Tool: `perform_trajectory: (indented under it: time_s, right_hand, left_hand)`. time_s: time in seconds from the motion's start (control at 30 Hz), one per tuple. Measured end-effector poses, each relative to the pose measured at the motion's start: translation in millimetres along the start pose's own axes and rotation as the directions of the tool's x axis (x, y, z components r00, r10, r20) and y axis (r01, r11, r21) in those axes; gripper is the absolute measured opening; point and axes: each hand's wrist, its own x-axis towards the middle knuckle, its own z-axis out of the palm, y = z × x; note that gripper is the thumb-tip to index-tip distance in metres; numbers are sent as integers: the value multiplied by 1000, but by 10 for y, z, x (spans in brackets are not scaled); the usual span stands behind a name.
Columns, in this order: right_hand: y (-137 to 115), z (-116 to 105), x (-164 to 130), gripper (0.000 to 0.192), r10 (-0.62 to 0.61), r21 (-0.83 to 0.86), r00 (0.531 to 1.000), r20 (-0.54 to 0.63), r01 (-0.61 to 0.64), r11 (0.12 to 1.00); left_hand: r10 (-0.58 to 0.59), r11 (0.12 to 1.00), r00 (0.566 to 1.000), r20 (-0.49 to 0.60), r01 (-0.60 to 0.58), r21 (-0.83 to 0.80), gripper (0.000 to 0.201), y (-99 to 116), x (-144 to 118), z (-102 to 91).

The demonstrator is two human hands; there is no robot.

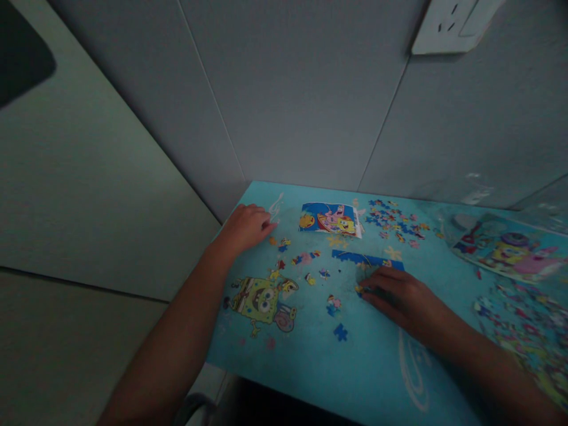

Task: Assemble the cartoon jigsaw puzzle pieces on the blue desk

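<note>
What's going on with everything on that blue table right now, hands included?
left hand: flat on table, holding nothing
right hand: fingertips pressing a puzzle piece
joined blue strip: partly assembled
reference picture: lying flat
loose pieces: scattered, unjoined
plastic bag: lying flat

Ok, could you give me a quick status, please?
Left hand flat on table. Right hand fingertips on joined blue puzzle strip. Loose pieces beyond.

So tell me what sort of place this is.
Likely a home room, a play corner: a cartoon-printed blue table against a panelled wall, loose jigsaw pieces, a wall socket. Both hands rest among the pieces.
</note>
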Motion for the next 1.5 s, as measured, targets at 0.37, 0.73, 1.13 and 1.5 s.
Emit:
perform_trajectory:
  time_s: [0.37, 0.73, 1.13, 1.5]
  right_hand:
    - [6, 48, -1, 18, -11, -29, 1000, -11, 11, 1000]
    - [-63, 24, 5, 20, 6, -49, 1000, 29, -4, 999]
    - [-373, 111, 14, 22, -69, -10, 992, 107, 70, 997]
    - [-330, 148, 4, 23, -89, -15, 993, 72, 90, 996]
  left_hand:
    - [-59, 997, 998, 31, 61, -45, 43, 150, 19, 53]
    - [49, 990, 984, 172, -26, -138, 62, 218, -6, 68]
    - [96, 981, 974, 203, -58, -184, 63, 208, 0, 63]
    - [103, 983, 970, 219, -65, -173, 63, 226, 9, 63]
